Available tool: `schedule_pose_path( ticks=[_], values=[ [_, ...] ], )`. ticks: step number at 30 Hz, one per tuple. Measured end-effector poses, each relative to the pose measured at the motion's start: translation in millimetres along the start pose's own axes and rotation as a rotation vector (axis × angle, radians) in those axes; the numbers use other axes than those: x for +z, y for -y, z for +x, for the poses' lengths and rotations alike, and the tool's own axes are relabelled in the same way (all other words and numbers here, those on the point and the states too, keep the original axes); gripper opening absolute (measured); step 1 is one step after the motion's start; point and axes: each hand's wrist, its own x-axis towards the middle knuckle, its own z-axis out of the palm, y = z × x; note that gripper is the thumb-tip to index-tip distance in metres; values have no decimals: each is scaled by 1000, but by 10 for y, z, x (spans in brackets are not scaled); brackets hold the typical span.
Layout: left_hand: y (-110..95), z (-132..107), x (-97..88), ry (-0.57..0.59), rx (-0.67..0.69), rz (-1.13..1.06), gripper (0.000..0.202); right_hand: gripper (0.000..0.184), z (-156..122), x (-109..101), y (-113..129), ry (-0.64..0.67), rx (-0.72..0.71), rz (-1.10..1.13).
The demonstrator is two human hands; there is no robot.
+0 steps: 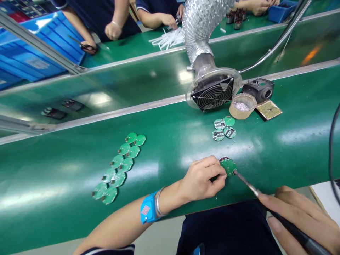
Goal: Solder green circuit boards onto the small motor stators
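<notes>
Between the thumb and fingers of my left hand [203, 177] is the edge of a round green circuit board [228, 165], close to the near edge of the bench. A dark part shows at the board's far rim, too small to make out. My right hand [305, 216] grips a soldering iron [287, 225] by its black handle. Its metal tip touches the right side of the board or lies just against it. Beyond my hands lies a small group of round boards [219, 135], most with dark chips facing up.
Two slanting rows of round green boards [126, 164] lie at left. Behind the work stand a fume extractor fan [212, 94] on a foil duct, a round solder pot [242, 106], an iron holder [259, 90] and a sponge tray [268, 109]. Co-workers' hands [113, 30] are across the line.
</notes>
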Motion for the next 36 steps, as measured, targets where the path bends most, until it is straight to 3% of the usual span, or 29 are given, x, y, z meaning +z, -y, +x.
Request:
schedule_pose_path(
  ticks=[8, 20, 25, 29, 33, 36],
  values=[
    [9, 0, -9, 16, 56, 74, 11, 29, 28, 144, 44, -36, 103, 100],
    [31, -9, -27, 65, 94, 128, 12, 28, 46, 95, 41, -38, -7, 0],
    [27, -20, -19, 79, 91, 144, 13, 32, 36, 45, -5, -61, 19, -4],
    [24, -8, -34, 88, 93, 152, 12, 42, 142, 263, -135, -221, 14, 1],
    [67, -8, -106, 147, 132, 131, 14, 34, 333, 517, -252, -100, -12, 130],
    [114, -40, -145, 225, 301, 154, 21, 33, 401, 600, -300, -60, -4, 170]
  ],
)
